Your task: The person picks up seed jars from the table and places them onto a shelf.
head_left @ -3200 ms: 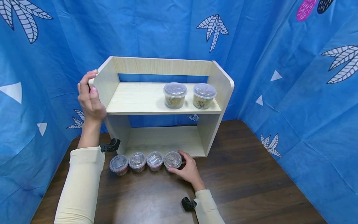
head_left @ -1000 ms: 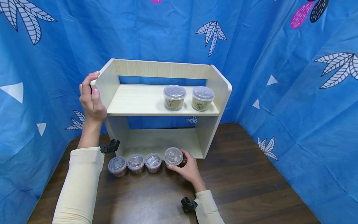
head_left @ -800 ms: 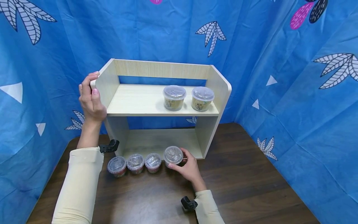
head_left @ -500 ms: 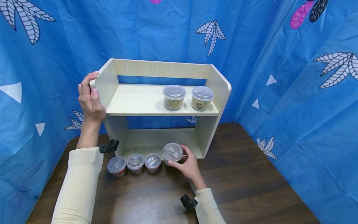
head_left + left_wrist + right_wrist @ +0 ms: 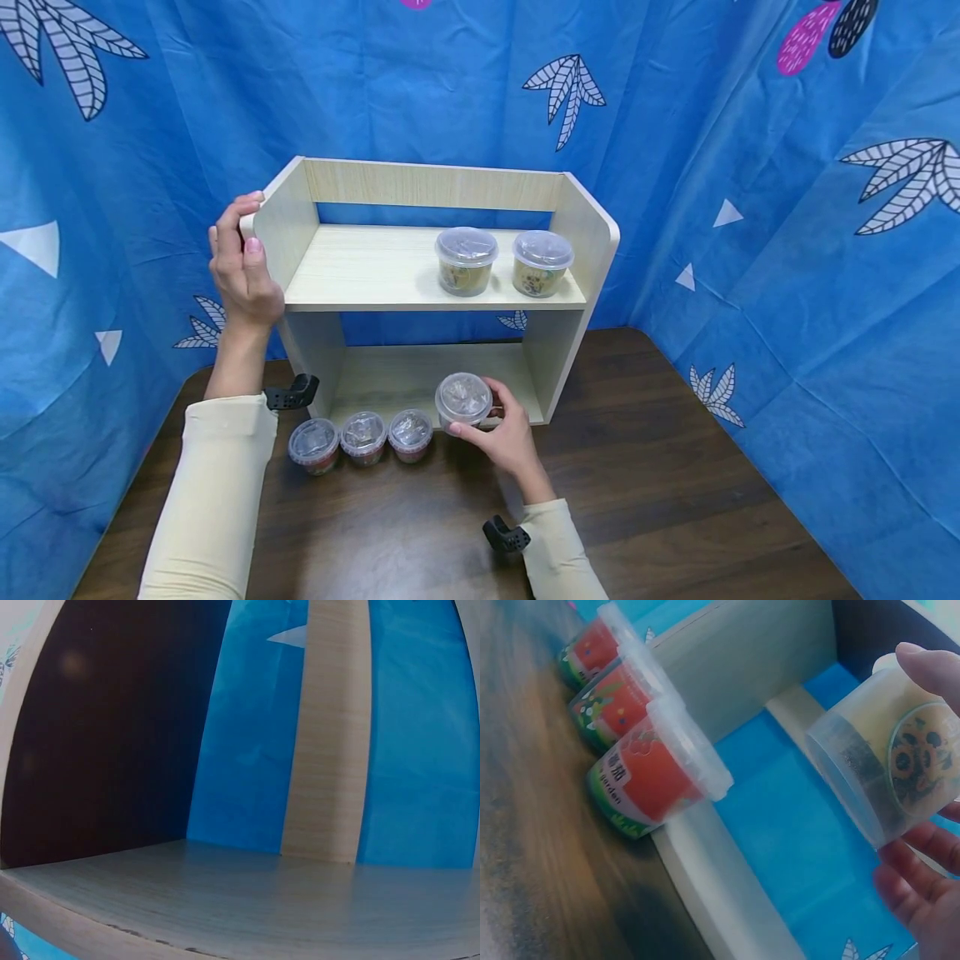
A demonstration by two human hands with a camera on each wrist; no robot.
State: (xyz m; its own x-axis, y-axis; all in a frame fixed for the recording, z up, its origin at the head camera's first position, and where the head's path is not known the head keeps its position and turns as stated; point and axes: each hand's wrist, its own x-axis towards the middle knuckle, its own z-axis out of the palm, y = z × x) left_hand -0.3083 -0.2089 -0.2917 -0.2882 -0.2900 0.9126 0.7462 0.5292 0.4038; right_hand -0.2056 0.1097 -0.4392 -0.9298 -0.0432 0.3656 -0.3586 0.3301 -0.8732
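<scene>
My right hand (image 5: 512,435) grips a clear lidded plastic tub (image 5: 463,398) between thumb and fingers, off the table in front of the lower shelf. The right wrist view shows a sunflower print and pale yellow side on this held tub (image 5: 922,754), tilted in that view. At the upper left, my left hand (image 5: 243,271) holds the front edge of the side panel of a pale wooden two-tier shelf (image 5: 352,258). Two yellow-printed lidded tubs, a middle one (image 5: 466,262) and a right one (image 5: 542,265), stand upright on the upper tier.
Three smaller lidded tubs stand in a row on the dark wooden table (image 5: 660,467), left (image 5: 314,446), middle (image 5: 364,437) and right (image 5: 410,435), before the shelf's front edge. Their sides are red and green in the right wrist view. Blue patterned cloth (image 5: 420,92) hangs behind.
My right hand has lifted the rightmost tub from the row and moved it up toward the lower tier. My left hand stays on the side panel.
</scene>
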